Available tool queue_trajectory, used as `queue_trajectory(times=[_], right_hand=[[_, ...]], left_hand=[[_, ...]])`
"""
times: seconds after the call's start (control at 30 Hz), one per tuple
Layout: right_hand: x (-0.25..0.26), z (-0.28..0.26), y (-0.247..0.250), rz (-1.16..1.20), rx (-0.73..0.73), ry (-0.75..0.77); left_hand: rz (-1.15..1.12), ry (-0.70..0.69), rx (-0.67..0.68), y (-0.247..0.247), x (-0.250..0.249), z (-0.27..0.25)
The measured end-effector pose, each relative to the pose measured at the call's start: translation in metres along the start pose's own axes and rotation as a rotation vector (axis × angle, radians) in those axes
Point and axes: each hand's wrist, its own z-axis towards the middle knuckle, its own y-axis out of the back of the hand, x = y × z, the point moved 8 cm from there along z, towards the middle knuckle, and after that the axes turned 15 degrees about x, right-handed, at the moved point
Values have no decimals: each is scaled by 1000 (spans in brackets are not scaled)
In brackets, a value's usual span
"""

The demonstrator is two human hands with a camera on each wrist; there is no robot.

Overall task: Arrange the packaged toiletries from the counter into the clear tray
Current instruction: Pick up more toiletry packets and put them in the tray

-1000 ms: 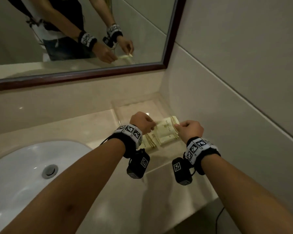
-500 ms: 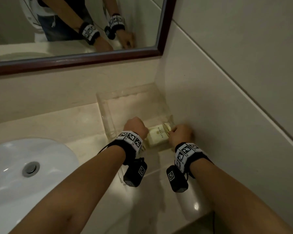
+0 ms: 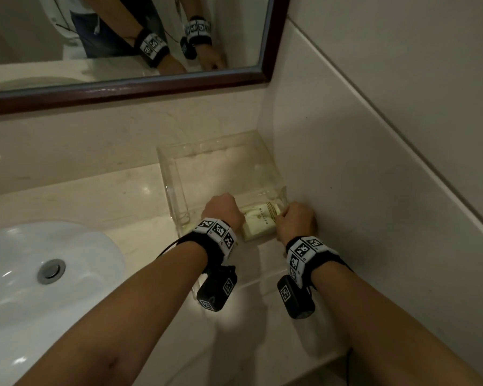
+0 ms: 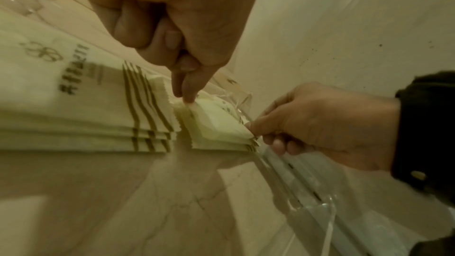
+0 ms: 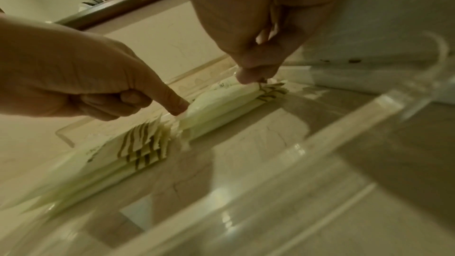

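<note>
Both hands work low inside the clear tray (image 3: pixel 173 174), which sits on the desk (image 3: pixel 81 196) in the corner, its far wall beyond the knuckles and a side wall just outside the right hand. The left hand (image 4: pixel 172 17) has three fingers curled into the palm and only the index finger out straight, its tip pressing down on the near end of a small cream packet (image 4: pixel 214 124); this looks meant to pin the sachet flat so it does not slide. The right hand (image 4: pixel 320 124) pinches the opposite end of that same packet between thumb and fingertip, probably to nudge it square against the tray's side wall. Just to the left of the left fingertip lies a neat stack of larger packets (image 4: pixel 74 104) with brown stripes at their ends, already on the tray floor. My reading is that the toiletries are all but placed, and this is fine alignment so the two piles sit end to end.
</note>
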Motion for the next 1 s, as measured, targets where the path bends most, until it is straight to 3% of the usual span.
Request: queue_trajectory(times=[0.13, 0.23, 0.37, 0.6, 0.73, 1.0], right_hand=[[2, -8, 10, 87, -39, 36], [11, -15, 16, 103, -39, 145], [21, -14, -5, 44, 109, 288], [15, -8, -30, -23, 204, 272], [18, -2, -31, -109, 191, 262], [15, 1, -28, -9, 176, 251]], left_hand=[[25, -35, -29, 9, -2, -7], [41, -148, -70, 14, -15, -18], [87, -295, 11, -2, -36, -20], [312, -258, 111, -34, -31, -10], [347, -265, 94, -35, -33, -9], [303, -255, 77, -31, -30, -7]])
